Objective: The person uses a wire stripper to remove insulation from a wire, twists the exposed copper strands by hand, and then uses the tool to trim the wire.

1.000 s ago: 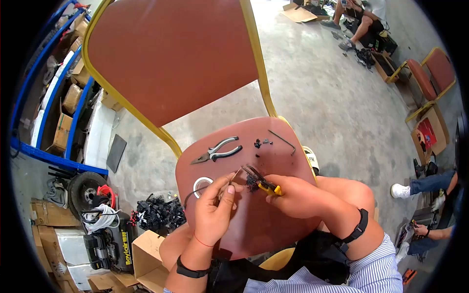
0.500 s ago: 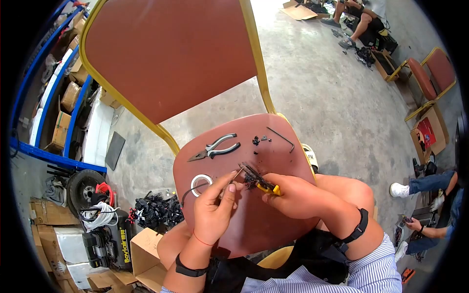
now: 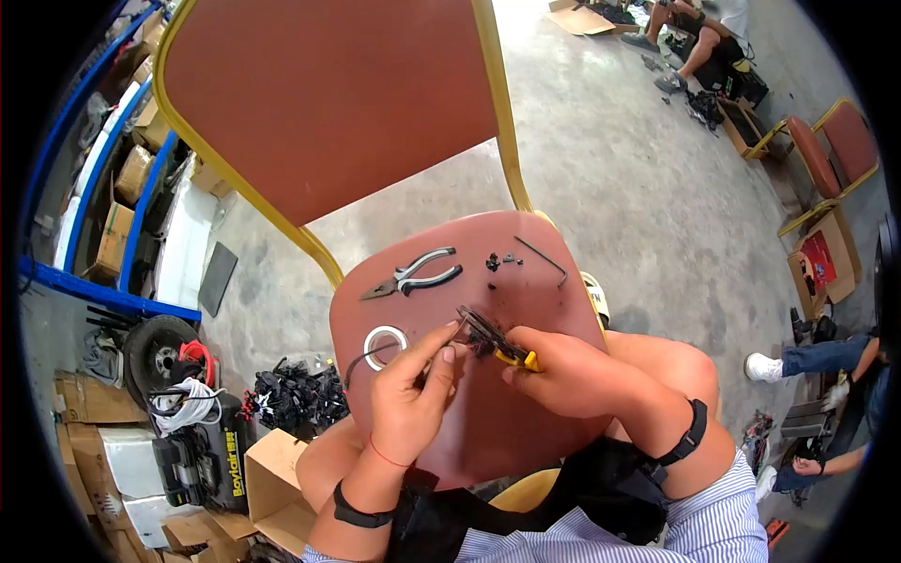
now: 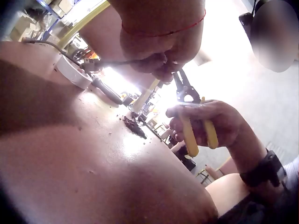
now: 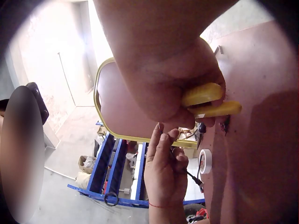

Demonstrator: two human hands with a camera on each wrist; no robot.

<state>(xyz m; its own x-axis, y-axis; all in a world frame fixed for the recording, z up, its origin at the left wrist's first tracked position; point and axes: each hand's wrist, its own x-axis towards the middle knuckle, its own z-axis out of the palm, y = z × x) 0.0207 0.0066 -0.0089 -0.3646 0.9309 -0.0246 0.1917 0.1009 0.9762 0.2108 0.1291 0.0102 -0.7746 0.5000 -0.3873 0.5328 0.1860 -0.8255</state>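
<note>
My left hand (image 3: 413, 389) pinches a thin dark cable (image 3: 357, 361) between thumb and fingers, close to its end. The rest of the cable trails back over a white tape roll (image 3: 370, 341) on the chair seat. My right hand (image 3: 568, 371) grips yellow-handled wire strippers (image 4: 186, 93), their dark jaws right at the left fingertips. The cable's tip is mostly hidden by fingers and tool. Below the strippers, dark scraps (image 4: 134, 127) lie heaped on the seat.
On the red-brown chair seat (image 3: 450, 441) lie grey-and-black pliers (image 3: 380, 289), small black pieces (image 3: 492, 263) and a hex key (image 3: 542, 258). The chair back (image 3: 328, 103) rises beyond. An open cardboard box (image 3: 277, 479) and black cable pile (image 3: 296, 394) stand on the left floor.
The strippers' tips have swung slightly up and left at the left fingertips. Both hands keep their hold. The head view has shifted a little, and a person at far right moved their hands.
</note>
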